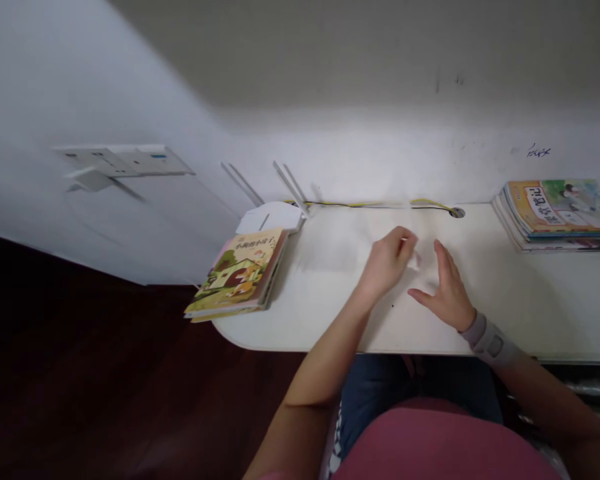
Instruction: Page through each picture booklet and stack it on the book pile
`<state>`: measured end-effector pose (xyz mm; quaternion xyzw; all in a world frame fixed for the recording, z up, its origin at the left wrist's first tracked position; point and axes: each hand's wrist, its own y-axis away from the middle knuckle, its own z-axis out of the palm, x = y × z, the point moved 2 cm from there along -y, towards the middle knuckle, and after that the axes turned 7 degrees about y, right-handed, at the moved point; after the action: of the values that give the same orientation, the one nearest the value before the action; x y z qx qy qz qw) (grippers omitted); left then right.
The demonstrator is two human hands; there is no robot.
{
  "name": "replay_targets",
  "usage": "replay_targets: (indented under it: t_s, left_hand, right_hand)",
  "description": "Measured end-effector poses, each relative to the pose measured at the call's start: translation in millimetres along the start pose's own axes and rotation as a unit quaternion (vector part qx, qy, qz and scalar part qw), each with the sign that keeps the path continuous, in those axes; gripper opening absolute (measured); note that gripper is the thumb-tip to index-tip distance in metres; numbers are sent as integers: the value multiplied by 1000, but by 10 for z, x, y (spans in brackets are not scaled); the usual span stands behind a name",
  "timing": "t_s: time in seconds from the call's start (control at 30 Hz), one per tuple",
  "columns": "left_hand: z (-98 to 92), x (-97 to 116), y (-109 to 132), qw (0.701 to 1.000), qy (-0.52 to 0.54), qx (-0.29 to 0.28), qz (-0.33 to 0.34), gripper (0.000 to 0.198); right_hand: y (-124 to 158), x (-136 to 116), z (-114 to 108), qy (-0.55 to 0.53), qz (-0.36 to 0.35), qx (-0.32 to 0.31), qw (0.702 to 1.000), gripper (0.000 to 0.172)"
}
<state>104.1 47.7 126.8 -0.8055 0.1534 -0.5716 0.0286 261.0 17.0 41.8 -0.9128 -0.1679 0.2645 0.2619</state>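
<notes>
Both my hands rest on a white desk [530, 300] in front of me. My left hand [387, 261] has its fingers curled together in a pinch on a small white piece [414, 259] that I cannot make out; the picture is smeared there. My right hand [447, 293] lies just right of it, fingers stretched out and thumb spread, touching the desk beside the white piece. A grey wrist band [487, 340] sits on my right forearm.
A picture book [240, 273] overhangs the desk's left end beside a white router [273, 215] with antennas. A stack of books [560, 213] lies at the back right. A yellow-black cable [380, 204] runs along the wall to a desk hole [457, 213]. Wall sockets [125, 161] at left.
</notes>
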Motion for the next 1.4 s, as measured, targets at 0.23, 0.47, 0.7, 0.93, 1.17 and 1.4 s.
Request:
replay_targets:
  t_s: [0.23, 0.47, 0.7, 0.93, 1.17, 1.4]
  left_hand:
    - [-199, 302, 389, 980, 134, 119, 84, 35]
    - [-259, -645, 536, 963, -221, 118, -97, 40]
    - [-152, -996, 582, 897, -430, 21, -102, 43]
    - [-1169, -968, 442, 843, -496, 191, -83, 46]
    - [-1866, -1298, 518, 778, -519, 159, -316, 61]
    - [-1884, -1150, 657, 780, -524, 144, -310, 37]
  right_hand:
    - [80, 152, -611, 112, -27, 192, 975, 56]
    - [455, 453, -677, 262, -118, -56, 956, 51]
    - [568, 669, -324, 264, -111, -260, 922, 55]
    - [349, 63, -99, 215, -158, -244, 932, 61]
    - [440, -437, 378, 144, -181, -292, 928, 69]
    - [362, -566, 445, 122, -192, -295, 928, 72]
